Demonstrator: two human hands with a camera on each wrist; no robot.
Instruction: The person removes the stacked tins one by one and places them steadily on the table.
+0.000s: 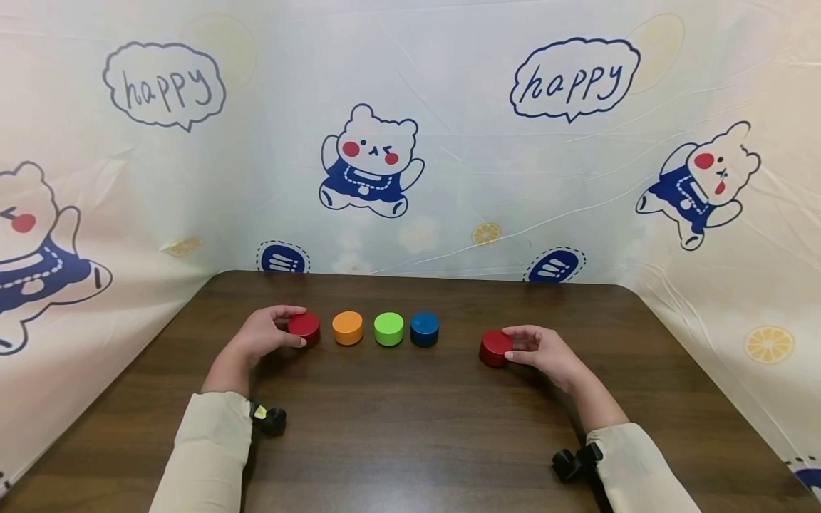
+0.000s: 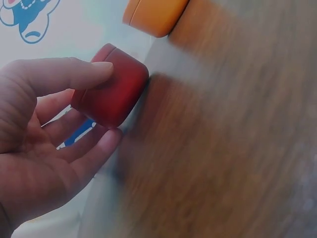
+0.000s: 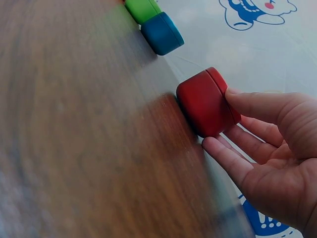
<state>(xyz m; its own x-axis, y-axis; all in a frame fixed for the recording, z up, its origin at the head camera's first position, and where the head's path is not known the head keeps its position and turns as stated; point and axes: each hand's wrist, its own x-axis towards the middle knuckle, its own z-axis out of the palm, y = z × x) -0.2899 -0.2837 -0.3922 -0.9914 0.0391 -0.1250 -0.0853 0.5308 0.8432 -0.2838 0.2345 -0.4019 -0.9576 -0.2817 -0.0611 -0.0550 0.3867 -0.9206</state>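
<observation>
Each hand's grip pinches a red puck between thumb and fingers: the left hand on the left red puck heading the row, the right hand on the right red puck, apart from the blue puck. Both are squat, matte cylinders resting on the tabletop. The step looks like placing; the next move likely calls for aligning the right puck beside the blue one.
</observation>
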